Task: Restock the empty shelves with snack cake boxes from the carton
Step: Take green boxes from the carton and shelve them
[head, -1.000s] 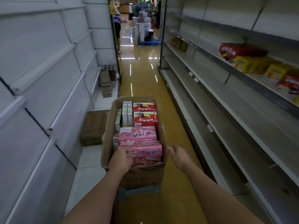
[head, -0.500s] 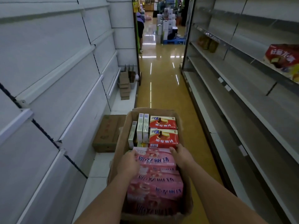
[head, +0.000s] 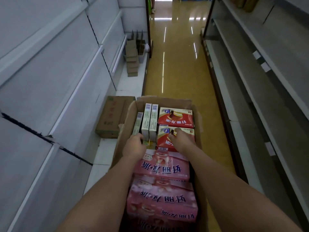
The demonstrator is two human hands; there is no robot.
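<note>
An open cardboard carton [head: 197, 114] stands in the aisle right below me. Pink snack cake boxes [head: 163, 168] fill its near half. Two red snack cake boxes lie at its far right, and the nearer red box [head: 164, 144] has my right hand [head: 181, 139] resting flat on its top. White boxes [head: 146, 118] stand on edge at the far left. My left hand [head: 134, 146] is at their near ends with fingers curled downward. Its grip is hidden.
Bare white shelves [head: 250, 97] run along the right of the yellow floor [head: 175, 72]. White shelf panels [head: 50, 81] line the left. On the left base ledge sit a closed brown carton [head: 113, 116] and, farther off, a pile of cardboard pieces [head: 132, 59].
My view dropped and drew closer to the carton. Both hands moved forward from the carton's near rim, over the pink boxes, to the red and white boxes.
</note>
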